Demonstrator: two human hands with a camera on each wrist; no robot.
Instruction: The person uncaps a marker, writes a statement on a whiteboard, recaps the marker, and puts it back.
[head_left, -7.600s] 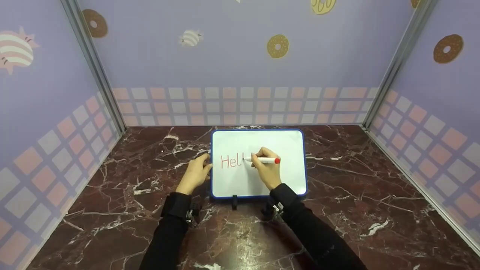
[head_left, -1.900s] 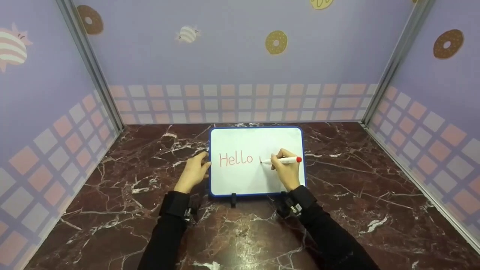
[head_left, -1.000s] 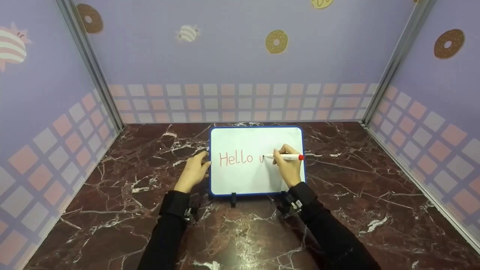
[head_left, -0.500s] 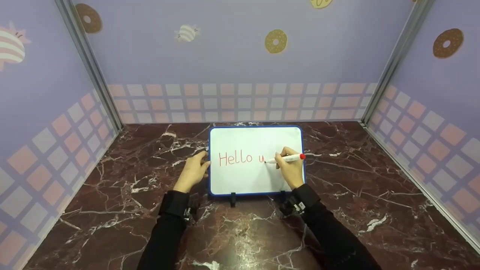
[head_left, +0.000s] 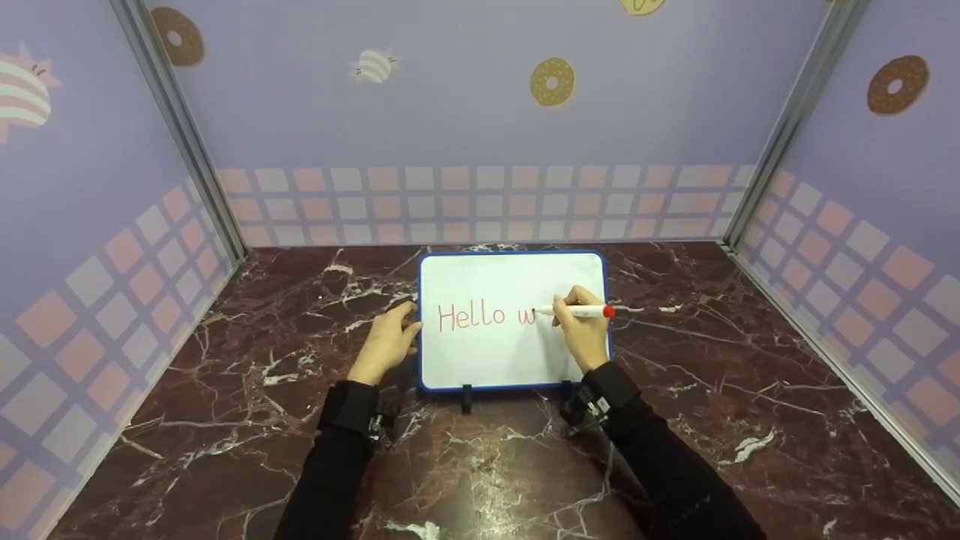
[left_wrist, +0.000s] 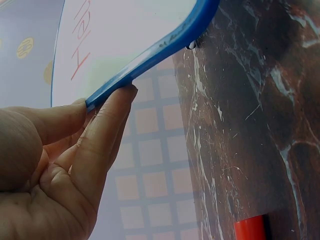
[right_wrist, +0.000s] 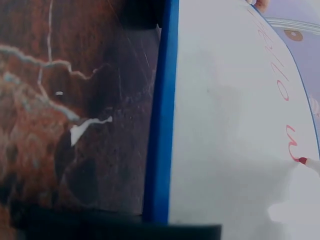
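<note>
A whiteboard (head_left: 487, 360) with a blue frame stands in the middle of the marble table, red "Hello w" written across it. My right hand (head_left: 585, 337) pinches a white marker (head_left: 585, 311) with a red end. In the right wrist view the marker's red tip (right_wrist: 302, 160) touches the board at the end of the "w". On the board's left side, my left hand (head_left: 386, 341) holds the frame. Thumb and fingers (left_wrist: 102, 137) pinch the blue edge in the left wrist view, thumb at the front and fingers behind.
Black stand feet (head_left: 466, 399) stick out under the board's lower edge. A small red object (left_wrist: 250, 229), its kind unclear, shows low in the left wrist view. Patterned purple walls (head_left: 465, 127) close off the back and both sides of the marble table (head_left: 247, 465).
The writing has grown from "Hel" to "Hello w". My right hand and the marker have moved rightward, finishing the last upstroke of the "w". My left hand has stayed on the edge.
</note>
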